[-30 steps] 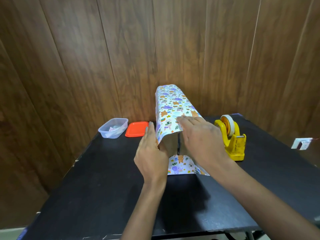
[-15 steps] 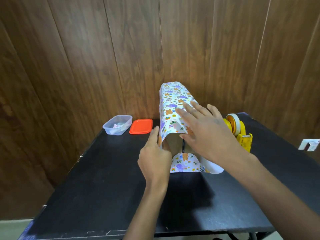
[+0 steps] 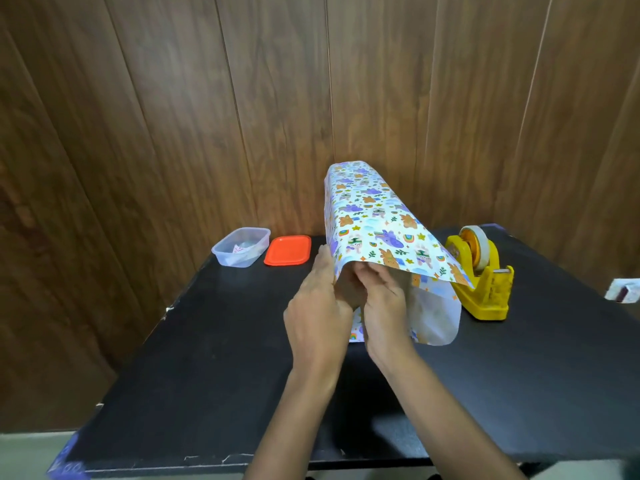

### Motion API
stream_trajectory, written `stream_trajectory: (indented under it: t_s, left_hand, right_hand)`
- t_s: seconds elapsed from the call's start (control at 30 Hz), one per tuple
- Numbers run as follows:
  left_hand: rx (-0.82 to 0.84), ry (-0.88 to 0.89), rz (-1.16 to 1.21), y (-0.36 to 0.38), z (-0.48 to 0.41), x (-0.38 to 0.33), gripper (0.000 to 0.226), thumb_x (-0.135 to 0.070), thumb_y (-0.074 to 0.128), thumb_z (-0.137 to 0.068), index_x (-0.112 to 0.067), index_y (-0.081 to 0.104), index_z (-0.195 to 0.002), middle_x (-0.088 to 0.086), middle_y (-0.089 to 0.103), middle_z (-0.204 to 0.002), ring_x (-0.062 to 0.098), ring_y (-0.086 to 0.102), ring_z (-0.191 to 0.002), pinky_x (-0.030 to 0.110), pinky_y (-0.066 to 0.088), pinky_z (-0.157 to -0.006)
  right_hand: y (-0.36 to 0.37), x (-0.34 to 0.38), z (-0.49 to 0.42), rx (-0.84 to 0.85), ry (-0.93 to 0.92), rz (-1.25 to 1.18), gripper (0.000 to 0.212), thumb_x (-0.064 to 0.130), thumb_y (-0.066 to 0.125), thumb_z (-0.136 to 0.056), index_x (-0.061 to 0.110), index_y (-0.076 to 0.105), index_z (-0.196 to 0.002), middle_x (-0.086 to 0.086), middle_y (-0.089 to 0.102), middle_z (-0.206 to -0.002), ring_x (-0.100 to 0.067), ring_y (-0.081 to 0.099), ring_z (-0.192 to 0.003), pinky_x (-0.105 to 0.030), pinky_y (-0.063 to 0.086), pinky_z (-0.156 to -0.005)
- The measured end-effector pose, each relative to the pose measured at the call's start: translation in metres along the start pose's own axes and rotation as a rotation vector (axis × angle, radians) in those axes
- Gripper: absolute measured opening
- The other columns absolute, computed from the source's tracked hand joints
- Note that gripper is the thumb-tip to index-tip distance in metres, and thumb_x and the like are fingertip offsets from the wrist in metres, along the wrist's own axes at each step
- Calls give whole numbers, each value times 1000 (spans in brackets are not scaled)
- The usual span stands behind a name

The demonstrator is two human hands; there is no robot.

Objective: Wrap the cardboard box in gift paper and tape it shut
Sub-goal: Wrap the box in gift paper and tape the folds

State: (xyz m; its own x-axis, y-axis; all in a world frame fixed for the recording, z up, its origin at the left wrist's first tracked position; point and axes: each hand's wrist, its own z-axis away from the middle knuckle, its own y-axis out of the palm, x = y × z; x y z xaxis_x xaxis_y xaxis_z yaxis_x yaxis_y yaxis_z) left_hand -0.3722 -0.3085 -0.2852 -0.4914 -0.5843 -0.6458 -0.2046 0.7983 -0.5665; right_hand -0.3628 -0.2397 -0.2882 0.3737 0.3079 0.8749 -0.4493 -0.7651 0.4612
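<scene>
My left hand (image 3: pixel 318 313) lies flat with straight fingers pressed against the left side of the gift paper (image 3: pixel 377 230), which arches over the cardboard box at the centre of the frame and hides it. My right hand (image 3: pixel 384 306) curls its fingers under the overhanging front edge, grasping the paper there. A yellow tape dispenser (image 3: pixel 481 282) stands right of it on the black surface (image 3: pixel 173 341). A clear tub (image 3: pixel 242 245) and an orange lid (image 3: pixel 288 250) sit left of centre.
</scene>
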Motion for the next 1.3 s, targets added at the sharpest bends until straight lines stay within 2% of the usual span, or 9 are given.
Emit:
stream_trajectory:
  t_s: [0.23, 0.43, 0.53, 0.63, 0.73, 0.9, 1.03, 1.13, 1.3]
  left_hand:
    - [-38, 38, -21, 5, 2, 11, 48, -12, 42, -90, -13, 46, -138, 13, 66, -112, 30, 59, -97, 26, 36, -66]
    - [-95, -29, 285, 7, 5, 8, 67, -18, 48, -87, -31, 22, -147, -3, 64, -122, 22, 65, -96, 29, 48, -76]
    - [-74, -75, 114, 13, 0, 12, 58, -27, 42, -83, -23, 43, -140, 13, 69, -91, 33, 61, -79, 30, 39, -61]
    - [-79, 21, -76, 23, 4, 16, 41, -5, 49, -83, -11, 58, -122, 7, 68, -100, 32, 60, -85, 28, 38, -60]
    - [-108, 99, 78, 24, 7, 22, 60, -6, 46, -76, -20, 52, -134, -1, 59, -130, 23, 58, -117, 34, 52, -82]
    - [-70, 247, 328, -8, 9, 8, 76, -29, 54, -81, -34, 18, -148, -35, 16, -148, 2, 17, -142, 40, 29, -113]
    - [-8, 513, 426, -43, -9, -13, 45, -35, 49, -89, -16, 55, -129, -12, 53, -135, 1, 36, -134, 34, 26, -113]
    - [195, 366, 446, -54, -59, -23, 26, -27, 47, -98, -15, 67, -109, -15, 63, -114, -22, 48, -102, 7, 35, -89]
    - [724, 290, -84, -31, -118, 0, 43, -33, 42, -99, -28, 40, -141, -15, 24, -153, -2, 3, -140, 31, 6, -118]
  right_hand:
    - [15, 2, -7, -37, -17, -110, 23, 7, 48, -94, 21, 65, -89, 6, 69, -89, -13, 65, -89, -29, 52, -83]
    - [7, 0, -16, -152, 7, -36, 22, 6, 44, -93, 8, 66, -94, -9, 70, -93, -30, 65, -95, -44, 51, -89]
    - [4, 2, -22, -158, -25, 33, 12, 10, 54, -89, 12, 63, -97, -6, 66, -99, -27, 62, -101, -42, 48, -92]
    - [3, 2, -25, -147, 58, 103, 12, 12, 57, -91, 14, 56, -103, -5, 59, -103, -23, 57, -100, -38, 47, -88]
    - [-2, 2, -22, -105, 28, 122, 18, 2, 56, -89, 6, 62, -105, -7, 67, -105, -25, 62, -101, -39, 49, -91]
    - [-24, 24, 15, 117, -27, 373, 33, -7, 48, -88, 20, 67, -83, 5, 71, -88, -14, 66, -91, -26, 52, -86]
    - [-45, 77, 51, 205, -217, 699, 23, 2, 52, -87, 17, 65, -76, 1, 69, -71, -11, 65, -66, -29, 52, -70]
    - [-40, 123, 35, 108, -537, 971, 16, 10, 52, -86, 10, 67, -79, -1, 68, -72, -13, 57, -62, -26, 43, -63]
    - [-27, 138, -54, 349, -423, 1479, 25, 30, 50, -96, 14, 68, -90, 4, 65, -88, -19, 59, -83, -28, 42, -68]
